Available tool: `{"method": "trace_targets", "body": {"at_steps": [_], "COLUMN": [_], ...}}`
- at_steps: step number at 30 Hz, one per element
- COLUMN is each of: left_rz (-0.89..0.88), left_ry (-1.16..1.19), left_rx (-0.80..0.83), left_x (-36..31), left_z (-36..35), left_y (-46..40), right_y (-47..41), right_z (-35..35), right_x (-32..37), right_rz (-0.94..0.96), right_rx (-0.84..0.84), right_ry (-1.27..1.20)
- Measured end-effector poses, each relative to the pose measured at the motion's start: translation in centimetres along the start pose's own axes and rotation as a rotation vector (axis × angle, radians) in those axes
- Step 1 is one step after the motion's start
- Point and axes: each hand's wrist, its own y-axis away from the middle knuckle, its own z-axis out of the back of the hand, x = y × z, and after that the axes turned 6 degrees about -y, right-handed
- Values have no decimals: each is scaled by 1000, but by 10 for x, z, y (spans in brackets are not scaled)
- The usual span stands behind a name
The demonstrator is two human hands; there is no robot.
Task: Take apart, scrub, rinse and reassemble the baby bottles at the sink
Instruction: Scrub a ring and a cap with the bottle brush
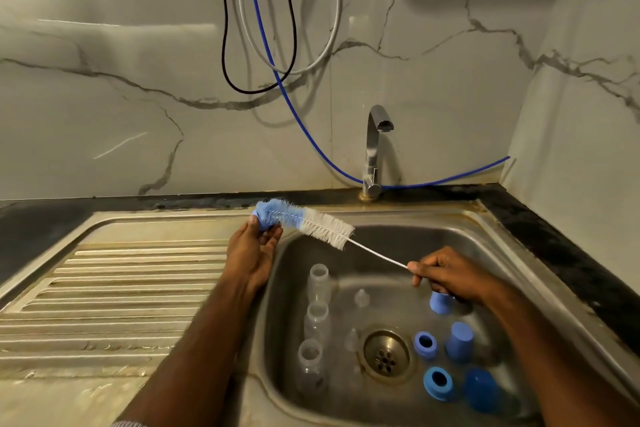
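Note:
A bottle brush (320, 225) with blue and white bristles stretches across the sink's back left corner. My right hand (446, 276) pinches its twisted wire handle. My left hand (254, 250) holds the blue sponge tip (265, 217) between thumb and fingers. In the steel sink (450, 239) stand three clear bottle bodies (318, 282), (317, 321), (310, 362) along the left wall. Clear teats (362, 298) lie near the drain (385, 355). Blue collar rings (425, 344), (438, 384) and blue caps (459, 341), (483, 390), (439, 302) sit at the right.
A chrome tap (375, 149) rises behind the sink, no water running. A ribbed steel drainboard (114, 291) lies to the left. Black, grey and blue hoses (263, 45) hang down the marble wall. A dark counter edge (554, 246) borders the right side.

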Motion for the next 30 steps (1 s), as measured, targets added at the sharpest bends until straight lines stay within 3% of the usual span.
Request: {"method": "trace_targets", "body": {"at_steps": [10, 15, 18, 24, 30], "left_rz": [-2, 59, 73, 99, 89], "left_ry": [-29, 148, 218, -5, -124], "left_rx": [64, 38, 4, 218, 292], "left_x": [1, -2, -1, 26, 46], "left_z": [-2, -1, -4, -36, -49], "left_y": [2, -4, -6, 21, 36], "right_y": [3, -1, -4, -16, -15], "right_z": [-3, 3, 3, -21, -37], "right_x": [4, 3, 4, 2, 14], "right_rz": [9, 119, 173, 239, 266], "right_rx": [-15, -151, -261, -250, -301], "right_ry": [75, 82, -45, 42, 176]}}
